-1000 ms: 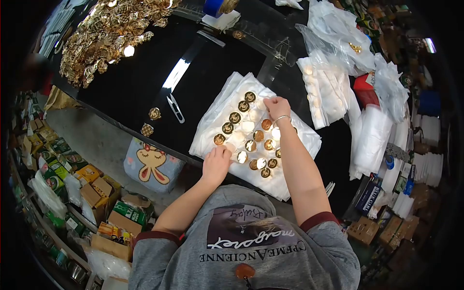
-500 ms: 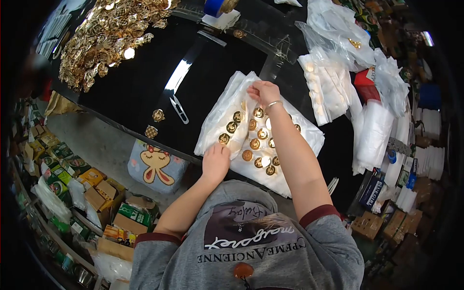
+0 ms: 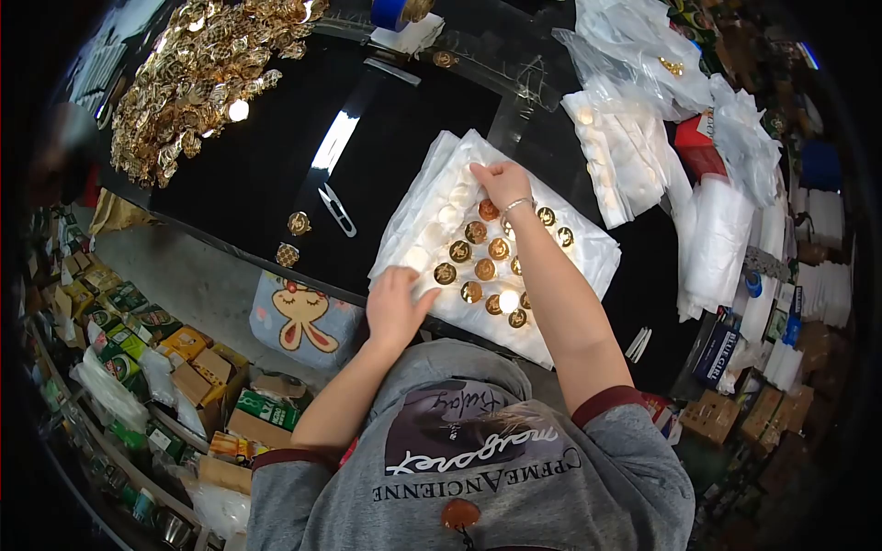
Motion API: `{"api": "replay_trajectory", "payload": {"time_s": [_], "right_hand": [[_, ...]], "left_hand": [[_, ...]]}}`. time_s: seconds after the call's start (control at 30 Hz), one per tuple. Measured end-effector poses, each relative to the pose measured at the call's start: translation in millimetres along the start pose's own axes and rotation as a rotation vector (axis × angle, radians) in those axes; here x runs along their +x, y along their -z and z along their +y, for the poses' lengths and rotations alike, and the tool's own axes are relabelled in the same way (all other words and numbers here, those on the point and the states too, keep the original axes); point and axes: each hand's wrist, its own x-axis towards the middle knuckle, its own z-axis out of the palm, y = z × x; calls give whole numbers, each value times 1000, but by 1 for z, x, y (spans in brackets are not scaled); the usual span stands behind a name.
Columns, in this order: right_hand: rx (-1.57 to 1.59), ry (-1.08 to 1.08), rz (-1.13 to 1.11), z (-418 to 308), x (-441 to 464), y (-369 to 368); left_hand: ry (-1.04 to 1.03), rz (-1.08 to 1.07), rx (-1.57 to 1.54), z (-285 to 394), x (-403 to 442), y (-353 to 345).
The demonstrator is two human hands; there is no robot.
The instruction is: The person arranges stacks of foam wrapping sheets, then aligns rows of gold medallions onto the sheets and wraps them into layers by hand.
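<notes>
A stack of white plastic sheets (image 3: pixel 579 266) lies on the black table, with rows of round gold medallions (image 3: pixel 499 249) on it. Along the left side a folded strip of the sheet covers one row, whose pale round shapes show through. At the far end of this strip, my right hand (image 3: pixel 503 184) has thumb and fingertips closed on the white sheet. My left hand (image 3: pixel 393 308) rests at the strip's near end, thumb spread away from the fingers; its fingertips touch the sheet. Part of the medallions is hidden under my right forearm.
Left of the sheets are thread snips (image 3: pixel 338 209) and two loose gold pieces (image 3: pixel 299 223). A large heap of gold pieces (image 3: pixel 197 87) covers the far left. A wrapped white bundle (image 3: pixel 616 156), clear bags (image 3: pixel 634 55) and a plastic roll (image 3: pixel 718 243) stand right. Below is a rabbit-patterned stool (image 3: pixel 303 317).
The folded strip now lies over the left row of medallions, which showed uncovered before. My left hand has shifted slightly left and its thumb has spread; my right hand stays near the far edge.
</notes>
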Motion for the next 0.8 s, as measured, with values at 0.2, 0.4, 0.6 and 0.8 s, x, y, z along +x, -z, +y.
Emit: {"api": "replay_trajectory", "payload": {"time_s": [0.2,0.4,0.6,0.8], "right_hand": [[-171,107,79,-2,16,-10],[540,-22,-217,-41,6,-2],[422,221,28,-17,-10,23],[-24,15,769,140,-14,137]], "left_hand": [[-355,164,302,-1,31,-17],[152,18,-196,-27,33,17],[-271,239,128,21,43,28],[-235,-365,-217,95,111,-63]]}}
